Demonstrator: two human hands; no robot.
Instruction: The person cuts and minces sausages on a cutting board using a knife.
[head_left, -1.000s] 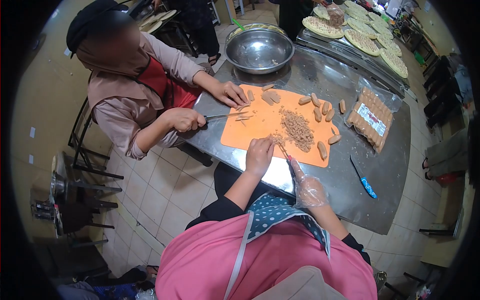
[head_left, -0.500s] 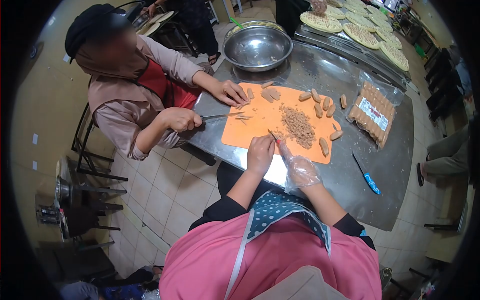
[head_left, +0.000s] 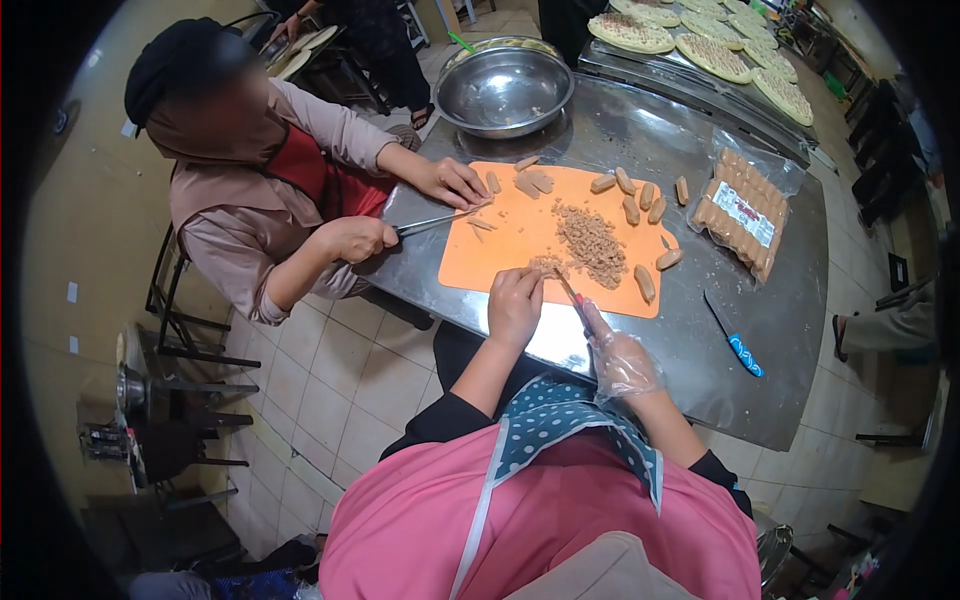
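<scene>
Dicing, seemingly: gloved right hand (head_left: pixel 625 362) closed round red-handled knife (head_left: pixel 571 288); bare left hand (head_left: pixel 514 308) curled at sausage bits (head_left: pixel 547 264), grip too small to tell. Diced sausage pile (head_left: pixel 592 246) beyond both, on orange cutting board (head_left: pixel 475 262). Next cut calls for tucked fingertips.

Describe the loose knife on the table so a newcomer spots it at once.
On the steel table, find the orange cutting board, then the pack of sausages to its right. Below that pack in the picture lies the blue-handled knife. Unlike the red-handled knife in the right hand and the co-worker's knife, it lies unheld.
</scene>
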